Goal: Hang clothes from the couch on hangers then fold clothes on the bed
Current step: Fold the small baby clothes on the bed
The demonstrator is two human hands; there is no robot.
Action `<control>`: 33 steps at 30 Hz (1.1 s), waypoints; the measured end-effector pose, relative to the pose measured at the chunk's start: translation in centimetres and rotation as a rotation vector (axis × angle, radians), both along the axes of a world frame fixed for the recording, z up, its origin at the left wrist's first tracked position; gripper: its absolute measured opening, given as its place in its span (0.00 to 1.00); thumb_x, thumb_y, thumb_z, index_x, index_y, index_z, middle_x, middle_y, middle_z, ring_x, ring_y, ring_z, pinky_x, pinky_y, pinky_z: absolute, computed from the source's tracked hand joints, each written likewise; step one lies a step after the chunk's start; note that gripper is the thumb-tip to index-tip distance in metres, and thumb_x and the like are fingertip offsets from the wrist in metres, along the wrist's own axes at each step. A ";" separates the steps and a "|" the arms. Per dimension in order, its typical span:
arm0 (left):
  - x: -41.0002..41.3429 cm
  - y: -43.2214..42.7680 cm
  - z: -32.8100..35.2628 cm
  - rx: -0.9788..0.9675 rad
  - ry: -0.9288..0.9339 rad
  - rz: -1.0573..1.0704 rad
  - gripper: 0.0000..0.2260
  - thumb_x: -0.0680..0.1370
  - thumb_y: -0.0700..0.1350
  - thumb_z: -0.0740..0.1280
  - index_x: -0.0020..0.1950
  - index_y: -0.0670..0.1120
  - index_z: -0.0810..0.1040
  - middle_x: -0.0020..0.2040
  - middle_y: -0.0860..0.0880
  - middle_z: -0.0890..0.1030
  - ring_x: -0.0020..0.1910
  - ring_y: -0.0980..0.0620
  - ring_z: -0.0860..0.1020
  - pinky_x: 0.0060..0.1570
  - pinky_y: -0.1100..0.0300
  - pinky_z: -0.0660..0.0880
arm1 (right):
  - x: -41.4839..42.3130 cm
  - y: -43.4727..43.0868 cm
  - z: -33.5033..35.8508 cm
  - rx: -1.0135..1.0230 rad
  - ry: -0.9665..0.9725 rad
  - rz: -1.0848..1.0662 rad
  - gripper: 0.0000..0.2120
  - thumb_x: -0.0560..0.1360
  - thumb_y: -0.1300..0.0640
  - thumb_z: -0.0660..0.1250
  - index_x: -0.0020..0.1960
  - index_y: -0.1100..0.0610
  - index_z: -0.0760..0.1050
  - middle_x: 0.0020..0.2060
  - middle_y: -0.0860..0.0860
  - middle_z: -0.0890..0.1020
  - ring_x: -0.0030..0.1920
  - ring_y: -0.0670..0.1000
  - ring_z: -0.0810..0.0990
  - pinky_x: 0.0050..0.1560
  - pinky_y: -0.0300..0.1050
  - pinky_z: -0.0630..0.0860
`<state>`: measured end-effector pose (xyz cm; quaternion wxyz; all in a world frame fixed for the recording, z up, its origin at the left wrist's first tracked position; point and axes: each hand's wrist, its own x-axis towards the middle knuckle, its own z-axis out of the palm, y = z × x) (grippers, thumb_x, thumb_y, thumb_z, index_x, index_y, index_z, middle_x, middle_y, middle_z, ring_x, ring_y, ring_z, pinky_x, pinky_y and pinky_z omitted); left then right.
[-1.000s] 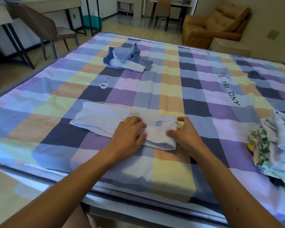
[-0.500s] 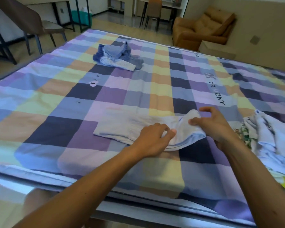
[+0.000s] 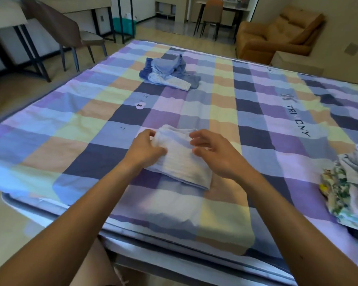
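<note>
Folded white garment (image 3: 180,159) lies between my hands, long axis running away-left; left hand (image 3: 146,148) pinches its edge, right hand (image 3: 216,153) hovers open.

White garment (image 3: 180,159): pale, ribbed-looking fabric, folded into a compact rectangle several layers thick. Lies flat on the checked bed (image 3: 246,112) near the front edge, long axis running from far-left to near-right. Far end slightly bunched and raised; near-right end shows a rounded fold.

Blue pile (image 3: 170,73): crumpled blue and white-patterned clothes, unfolded, heaped toward the far side of the bed, well apart from the white garment.

Floral pile (image 3: 345,186): rumpled clothes, green-and-yellow print with pale pieces on top, at the right edge of the bed, partly cut off by the frame.
</note>
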<state>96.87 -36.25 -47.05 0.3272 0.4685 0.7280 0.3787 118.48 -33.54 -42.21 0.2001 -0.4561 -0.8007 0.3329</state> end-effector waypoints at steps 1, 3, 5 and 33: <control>0.0 -0.1 -0.1 0.001 0.112 -0.002 0.23 0.74 0.44 0.73 0.68 0.47 0.72 0.58 0.47 0.79 0.56 0.44 0.78 0.48 0.55 0.73 | 0.1 -0.1 -0.4 0.052 -0.007 0.000 0.16 0.81 0.59 0.65 0.68 0.53 0.74 0.63 0.50 0.80 0.62 0.47 0.78 0.67 0.45 0.73; 0.3 -0.3 -0.4 0.098 0.462 -0.023 0.28 0.74 0.42 0.70 0.73 0.47 0.67 0.61 0.44 0.77 0.59 0.39 0.75 0.51 0.49 0.73 | 0.0 -0.2 -1.0 0.155 0.007 -0.002 0.16 0.82 0.59 0.64 0.69 0.54 0.74 0.67 0.51 0.78 0.66 0.50 0.76 0.65 0.42 0.70; 1.0 -0.5 -0.6 0.403 0.732 -0.172 0.30 0.74 0.42 0.68 0.76 0.47 0.66 0.69 0.42 0.73 0.66 0.38 0.71 0.59 0.45 0.72 | -0.3 0.1 -2.2 0.219 -0.006 0.029 0.19 0.82 0.56 0.61 0.72 0.57 0.72 0.72 0.55 0.74 0.72 0.55 0.71 0.71 0.48 0.67; 1.6 -1.1 -0.3 0.110 -0.082 0.012 0.19 0.76 0.42 0.73 0.62 0.49 0.67 0.57 0.46 0.76 0.52 0.48 0.77 0.48 0.55 0.76 | 3.1 0.6 -3.3 -0.285 0.373 -0.187 0.17 0.73 0.66 0.69 0.57 0.50 0.79 0.53 0.42 0.79 0.50 0.46 0.78 0.44 0.37 0.75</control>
